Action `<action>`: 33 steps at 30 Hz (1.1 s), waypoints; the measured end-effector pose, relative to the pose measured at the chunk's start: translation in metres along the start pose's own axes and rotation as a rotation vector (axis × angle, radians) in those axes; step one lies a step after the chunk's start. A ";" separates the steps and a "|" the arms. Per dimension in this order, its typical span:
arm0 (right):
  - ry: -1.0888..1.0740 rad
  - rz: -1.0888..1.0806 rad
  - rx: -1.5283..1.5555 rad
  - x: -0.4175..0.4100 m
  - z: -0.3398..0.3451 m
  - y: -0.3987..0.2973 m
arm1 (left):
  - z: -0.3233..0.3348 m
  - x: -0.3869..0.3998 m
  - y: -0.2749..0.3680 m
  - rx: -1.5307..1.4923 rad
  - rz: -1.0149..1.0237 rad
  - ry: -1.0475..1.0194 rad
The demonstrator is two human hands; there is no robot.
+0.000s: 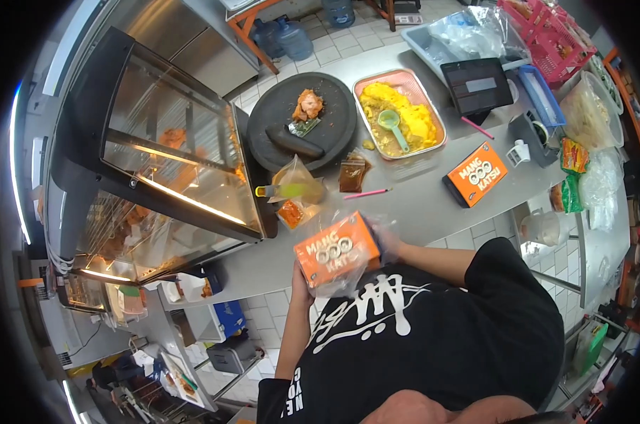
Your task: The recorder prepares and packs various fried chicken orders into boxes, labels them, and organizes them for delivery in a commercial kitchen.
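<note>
An orange cardboard box (330, 252) with printed writing is in front of my chest, in a clear plastic bag (346, 283). My left hand (300, 283) supports its lower left side. At the box's right side, my right hand (386, 241) is partly covered by the bag film, and its fingers are blurred. Just beyond the box lie a sauce sachet (291, 213) with orange-red contents, a plastic bag (299, 183) and a brown sauce sachet (353, 175). A pink pen (367, 194) rests beside them on the steel counter (415, 212).
A heated glass display case (177, 143) stands left. Behind the sachets are a stone mortar (256, 130) with a pestle (293, 142) and fried chicken (308, 105), and a tray (443, 139) of yellow food with a green spoon (390, 121). Another orange box (479, 174) and a tablet (476, 87) are right.
</note>
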State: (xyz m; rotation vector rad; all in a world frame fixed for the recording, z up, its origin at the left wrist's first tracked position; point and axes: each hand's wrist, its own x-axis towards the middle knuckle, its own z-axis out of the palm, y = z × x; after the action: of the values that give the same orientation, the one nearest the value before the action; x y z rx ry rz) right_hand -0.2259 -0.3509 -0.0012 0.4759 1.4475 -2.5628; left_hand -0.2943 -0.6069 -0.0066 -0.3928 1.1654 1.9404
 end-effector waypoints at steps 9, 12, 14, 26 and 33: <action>-0.223 -0.775 -0.739 0.015 -0.018 0.000 | -0.028 0.018 -0.044 -0.224 0.016 -0.368; -0.258 -0.432 -0.957 0.024 -0.019 -0.019 | -0.102 0.039 -0.039 0.266 -0.053 -0.232; -0.299 -0.256 -1.058 0.023 -0.020 -0.020 | -0.154 0.034 -0.043 0.576 -0.087 -0.108; -0.060 -0.218 -1.311 -0.078 0.014 -0.081 | 0.123 -0.052 0.034 1.573 0.767 0.024; -0.113 -0.311 -0.497 -0.106 -0.049 -0.197 | 0.068 -0.096 0.063 0.549 0.540 -0.240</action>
State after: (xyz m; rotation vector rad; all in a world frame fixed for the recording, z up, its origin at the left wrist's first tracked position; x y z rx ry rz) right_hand -0.1738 -0.2085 0.1705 0.0331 2.1588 -2.2510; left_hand -0.2749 -0.6109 0.1255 0.4784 1.6831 1.9165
